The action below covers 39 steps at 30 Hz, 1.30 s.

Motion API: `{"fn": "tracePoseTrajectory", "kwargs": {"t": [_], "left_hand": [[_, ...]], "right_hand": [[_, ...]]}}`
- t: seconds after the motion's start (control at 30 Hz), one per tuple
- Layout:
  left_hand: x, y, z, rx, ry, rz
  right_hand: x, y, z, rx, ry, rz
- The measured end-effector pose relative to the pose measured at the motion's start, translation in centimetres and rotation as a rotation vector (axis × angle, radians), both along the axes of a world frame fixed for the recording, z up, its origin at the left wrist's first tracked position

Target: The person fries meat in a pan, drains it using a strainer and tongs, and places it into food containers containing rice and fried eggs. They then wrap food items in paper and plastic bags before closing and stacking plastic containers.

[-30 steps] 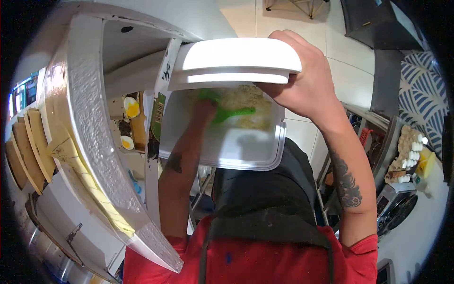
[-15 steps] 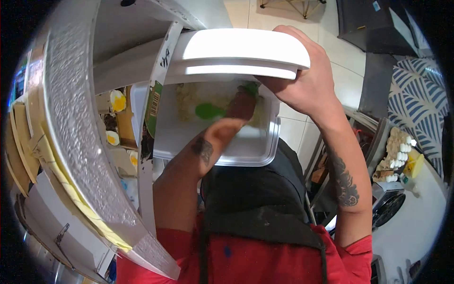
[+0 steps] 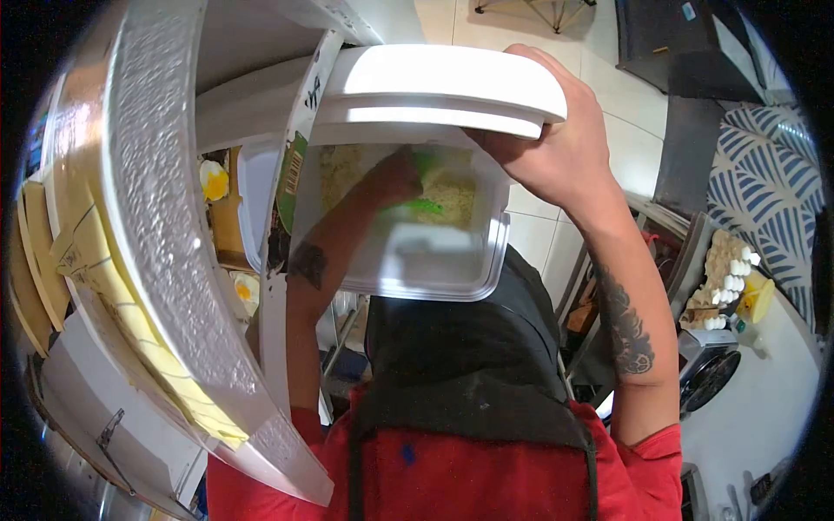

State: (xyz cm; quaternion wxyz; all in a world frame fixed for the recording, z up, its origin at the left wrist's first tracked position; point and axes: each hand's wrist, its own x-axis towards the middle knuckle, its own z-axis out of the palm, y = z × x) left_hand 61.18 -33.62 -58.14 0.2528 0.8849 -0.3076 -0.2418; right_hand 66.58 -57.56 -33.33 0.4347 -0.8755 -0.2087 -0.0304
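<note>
My left hand (image 3: 395, 178) reaches down inside a deep white bin (image 3: 426, 282), its fingers blurred by motion. It is closed around a green plastic tool (image 3: 424, 167), which looks like a scoop; part of it is hidden by the hand. Pale yellowish, crumbly grains (image 3: 452, 195) cover the far part of the bin's floor. Above the bin's far side, my right hand (image 3: 560, 130) grips the right end of a thick white lid (image 3: 443, 74), with fingers over its top and others beneath.
A narrow white upright (image 3: 276, 330) and a broad textured grey edge (image 3: 165, 174) stand close on my left. Behind them lie boards with egg pictures (image 3: 215, 182). On the right are an egg tray (image 3: 723, 286) and a black fan-like round object (image 3: 711, 382).
My left hand has moved left within the bin, and the green tool has turned with it, uncovering more grains. My right hand still holds the lid. The view has shifted slightly.
</note>
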Motion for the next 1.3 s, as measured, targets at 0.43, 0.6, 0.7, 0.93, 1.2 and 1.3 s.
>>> {"fn": "tracePoseTrajectory", "kwargs": {"t": [0.43, 0.6, 0.7, 0.93, 1.2, 1.3], "left_hand": [[-6.2, -5.7, 3.0, -0.206, 0.296, 0.117], [-10.5, -1.2, 5.3, -0.198, 0.505, 0.112], [-11.6, -0.8, 5.9, -0.247, 0.589, 0.151], [-7.5, -5.6, 8.8, -0.457, 0.823, 0.397], [-8.1, 0.4, 11.5, -0.552, 0.736, 0.286], [-8.1, 1.8, 17.3, -0.574, 0.697, 0.293]], "right_hand": [[-0.6, 0.2, -0.7, 0.107, -0.030, -0.080], [-0.9, 0.3, -0.7, 0.107, -0.018, -0.104], [-1.0, 0.3, -0.5, 0.074, -0.041, -0.067], [-2.1, 0.9, 0.4, -0.019, -0.053, -0.015], [-3.1, -1.0, 2.7, -0.009, 0.185, -0.231], [-6.1, -1.5, 3.5, 0.016, 0.111, -0.347]]}}
